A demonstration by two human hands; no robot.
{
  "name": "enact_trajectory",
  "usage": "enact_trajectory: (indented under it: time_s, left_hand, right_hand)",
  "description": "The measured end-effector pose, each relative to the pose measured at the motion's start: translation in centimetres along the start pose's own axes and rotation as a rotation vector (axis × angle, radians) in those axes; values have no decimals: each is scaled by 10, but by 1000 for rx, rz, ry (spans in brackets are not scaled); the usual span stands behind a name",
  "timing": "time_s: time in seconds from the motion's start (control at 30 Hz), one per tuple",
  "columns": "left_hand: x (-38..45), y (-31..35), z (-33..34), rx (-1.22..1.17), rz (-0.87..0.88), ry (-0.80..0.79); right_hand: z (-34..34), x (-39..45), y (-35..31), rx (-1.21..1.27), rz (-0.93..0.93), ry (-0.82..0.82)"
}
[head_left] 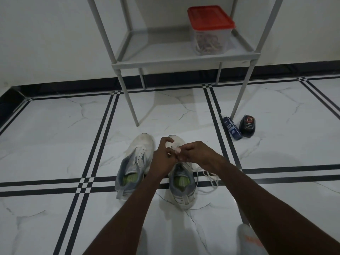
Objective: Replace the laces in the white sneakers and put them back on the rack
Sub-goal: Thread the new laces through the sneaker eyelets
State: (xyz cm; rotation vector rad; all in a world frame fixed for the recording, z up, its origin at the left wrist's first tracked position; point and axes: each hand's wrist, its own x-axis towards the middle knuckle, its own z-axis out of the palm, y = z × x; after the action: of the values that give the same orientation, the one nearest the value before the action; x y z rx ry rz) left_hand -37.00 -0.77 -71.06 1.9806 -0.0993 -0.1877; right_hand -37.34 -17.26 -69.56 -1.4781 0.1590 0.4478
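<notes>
Softly now: your left hand and right hand pinch the limp white lace over the right sneaker; grip its stiff tip.

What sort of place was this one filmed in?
Probably a home hallway or entry corner. The floor is glossy marble-look tile with black stripe borders, a grey shelf rack stands against a plain wall, and two white sneakers sit on the floor by shoe-care bottles.

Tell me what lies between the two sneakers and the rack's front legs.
Bare floor tile with black stripes, per the head view. Nothing stands between the sneakers and the rack.
</notes>
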Motion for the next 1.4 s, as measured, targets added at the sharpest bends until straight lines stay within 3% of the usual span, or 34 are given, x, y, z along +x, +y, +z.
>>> enact_trajectory:
  time_s: [0.2, 0.3, 0.43, 0.53, 0.63, 0.8, 1.0, 1.17, 1.27, 1.4]
  left_hand:
    - [2, -11, 3, -35, -27, -74]
    - [0, -12, 2, -159, -178, -55]
    - [4, -8, -4, -224, -294, 2]
    - [8, -11, -6, -217, -342, 19]
    - [6, -8, -5, -205, -301, 5]
    - [5, -3, -1, -213, -246, 21]
    - [7, -6, -1, -140, -84, -55]
    - [8, -9, -5, 6, -6, 56]
    - [8, -10, -10, 138, -21, 136]
    - [0, -27, -25, 333, -143, 204]
  right_hand:
    - [9, 8, 10, 105, 39, 303]
    - [6, 4, 4, 207, 31, 272]
    - [0, -1, -6, -152, -32, 50]
    - [-5, 3, -13, -564, -81, 32]
    - [-5, 4, -16, -839, -172, 122]
    - [6, 2, -6, -942, -236, 347]
    - [14, 5, -5, -714, -276, 411]
    - [3, 0, -11, -528, -209, 373]
    - [-7, -5, -11, -526, -125, 335]
    - [-40, -16, 2, -573, 31, 408]
